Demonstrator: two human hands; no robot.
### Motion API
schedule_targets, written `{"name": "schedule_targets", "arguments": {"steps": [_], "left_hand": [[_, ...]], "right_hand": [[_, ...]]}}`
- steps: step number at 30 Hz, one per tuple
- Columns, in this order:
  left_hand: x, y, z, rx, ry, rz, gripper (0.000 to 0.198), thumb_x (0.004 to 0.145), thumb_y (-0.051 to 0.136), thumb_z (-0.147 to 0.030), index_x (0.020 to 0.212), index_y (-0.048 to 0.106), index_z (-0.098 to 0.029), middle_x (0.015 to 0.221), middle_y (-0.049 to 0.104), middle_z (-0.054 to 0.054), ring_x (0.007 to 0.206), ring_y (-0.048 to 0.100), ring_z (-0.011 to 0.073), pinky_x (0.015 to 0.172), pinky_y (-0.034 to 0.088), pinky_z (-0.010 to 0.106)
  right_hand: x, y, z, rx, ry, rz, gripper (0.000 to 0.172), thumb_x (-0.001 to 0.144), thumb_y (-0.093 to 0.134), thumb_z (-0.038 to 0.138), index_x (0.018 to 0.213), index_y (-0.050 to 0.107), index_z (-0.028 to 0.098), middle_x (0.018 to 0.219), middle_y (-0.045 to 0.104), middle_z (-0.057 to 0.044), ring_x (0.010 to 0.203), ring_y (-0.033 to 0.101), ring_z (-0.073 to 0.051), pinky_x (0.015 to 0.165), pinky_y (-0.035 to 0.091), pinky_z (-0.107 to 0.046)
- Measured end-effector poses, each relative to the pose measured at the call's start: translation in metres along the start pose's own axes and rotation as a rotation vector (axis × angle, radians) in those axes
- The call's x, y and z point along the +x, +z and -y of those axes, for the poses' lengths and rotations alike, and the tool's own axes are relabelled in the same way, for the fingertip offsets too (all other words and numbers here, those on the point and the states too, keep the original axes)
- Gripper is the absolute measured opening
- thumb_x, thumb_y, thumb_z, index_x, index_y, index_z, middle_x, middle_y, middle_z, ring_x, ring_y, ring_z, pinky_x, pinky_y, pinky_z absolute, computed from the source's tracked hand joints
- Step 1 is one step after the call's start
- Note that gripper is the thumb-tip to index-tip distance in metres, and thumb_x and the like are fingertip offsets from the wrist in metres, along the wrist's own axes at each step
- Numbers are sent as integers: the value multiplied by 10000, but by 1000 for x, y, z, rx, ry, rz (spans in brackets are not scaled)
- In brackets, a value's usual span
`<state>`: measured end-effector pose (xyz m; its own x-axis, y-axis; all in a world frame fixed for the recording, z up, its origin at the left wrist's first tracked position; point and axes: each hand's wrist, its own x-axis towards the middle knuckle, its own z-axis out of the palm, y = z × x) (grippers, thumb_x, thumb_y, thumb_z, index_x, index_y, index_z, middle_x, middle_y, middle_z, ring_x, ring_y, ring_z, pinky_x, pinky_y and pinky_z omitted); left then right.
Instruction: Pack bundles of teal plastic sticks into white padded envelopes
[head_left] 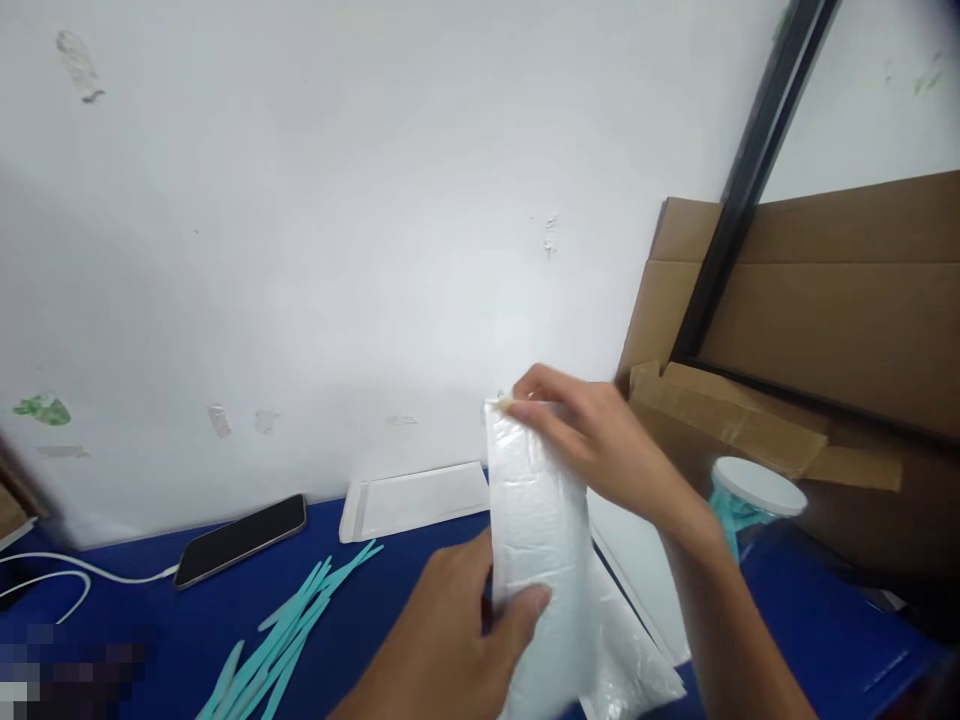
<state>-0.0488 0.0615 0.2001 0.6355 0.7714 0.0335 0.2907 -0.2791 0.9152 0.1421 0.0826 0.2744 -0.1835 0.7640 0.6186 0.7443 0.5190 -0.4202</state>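
A white padded mailer [541, 540] stands upright between my two hands, its lower end running to the bottom of the view. My left hand [480, 620] grips its left edge lower down, thumb across the front and fingers hidden behind. At the top edge, my right hand [574, 425] pinches the mailer's corner between thumb and fingers. Behind it, more white mailers [637, 560] lie on the blue table, one of them shiny and crumpled [628, 660]. Another flat white mailer [420, 500] rests against the foot of the wall.
Several thin turquoise strips [289, 635] lie on the blue tabletop [375, 610]. A phone [241, 540] with a white cable [112, 575] is at the left. To the right stand a white-lidded clear tub [757, 490] with turquoise pieces and an open cardboard box [840, 320].
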Motion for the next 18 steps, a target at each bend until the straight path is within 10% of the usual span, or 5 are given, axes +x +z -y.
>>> {"name": "schedule_targets", "arguments": {"steps": [4, 9, 14, 18], "left_hand": [[28, 42, 31, -161, -156, 85, 418, 896, 544, -545, 1027, 619, -156, 839, 685, 52, 619, 618, 171, 535, 462, 262], [41, 59, 53, 470, -121, -54, 460, 927, 477, -534, 639, 583, -191, 704, 670, 94, 776, 660, 291, 678, 422, 366], [0, 30, 51, 649, -215, -114, 397, 964, 386, -462, 798, 658, -226, 792, 708, 84, 763, 660, 279, 715, 427, 404], [-59, -18, 89, 726, -342, -376, 437, 952, 331, -485, 1119, 656, -245, 1125, 676, 117, 1070, 624, 289, 925, 473, 434]], "right_hand": [[6, 21, -54, -166, 50, 497, 362, 1034, 433, 511, 925, 628, 227, 714, 609, 25, 668, 534, -146, 640, 343, -265], [-21, 64, -131, -278, 149, 623, 286, 982, 554, 442, 901, 698, 209, 918, 681, -49, 831, 616, -204, 729, 408, -293], [-47, 85, -157, -350, 171, 567, 330, 965, 575, 396, 1231, 643, 213, 1166, 652, -134, 1088, 588, -310, 918, 431, -445], [-42, 80, -128, -323, 75, 505, 345, 1014, 479, 448, 1225, 645, 231, 1224, 634, -126, 1087, 579, -306, 944, 427, -477]]}}
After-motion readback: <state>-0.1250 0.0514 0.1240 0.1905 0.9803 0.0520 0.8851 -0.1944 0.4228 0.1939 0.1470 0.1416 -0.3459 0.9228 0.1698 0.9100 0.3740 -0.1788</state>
